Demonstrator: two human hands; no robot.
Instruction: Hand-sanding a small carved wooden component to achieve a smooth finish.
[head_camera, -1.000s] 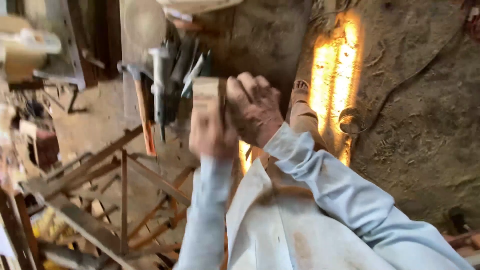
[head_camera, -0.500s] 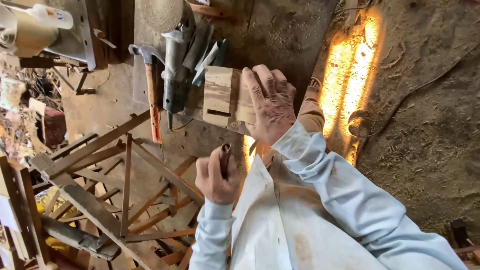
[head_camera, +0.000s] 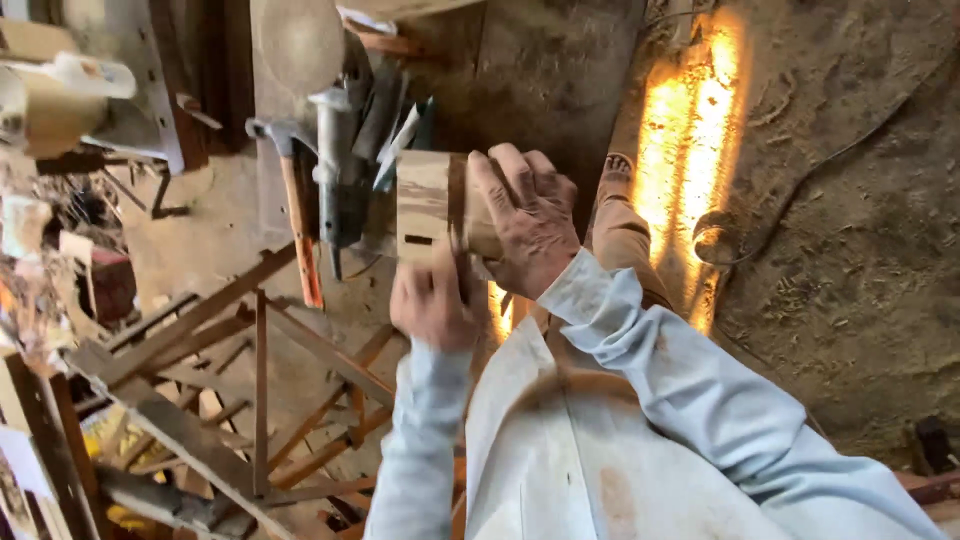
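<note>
Block (head_camera: 428, 205): pale wood with a dark slot in its near face; held over the bench (head_camera: 215, 235), just beside the grinder, touching both hands.
Right hand (head_camera: 525, 225): fingers wrapped over the block's right end, grasping it from above.
Left hand (head_camera: 432, 300): blurred, fist closed just under the block's lower edge; clenched on a thin dark tool (head_camera: 455, 215) that stands up across the block's face; what kind of tool cannot be told.
Sleeves: pale blue, both arms reaching up from the lower edge of the view.
Grinder (head_camera: 335, 170): grey, lying lengthwise on the bench left of the block, its round disc (head_camera: 297, 45) at the top.
Hammer (head_camera: 290, 200): orange handle, metal head at the top, lying left of the grinder and parallel to it.
Frame (head_camera: 240, 390): crossed brown wooden slats, lower left, below the bench.
Floor (head_camera: 850, 250): dirt with sawdust, right side; a bright strip of sunlight (head_camera: 690, 150) runs along it, a thin cable (head_camera: 800, 170) curving beside it.
Foot (head_camera: 612, 175): sandalled, just left of the sunlit strip.
</note>
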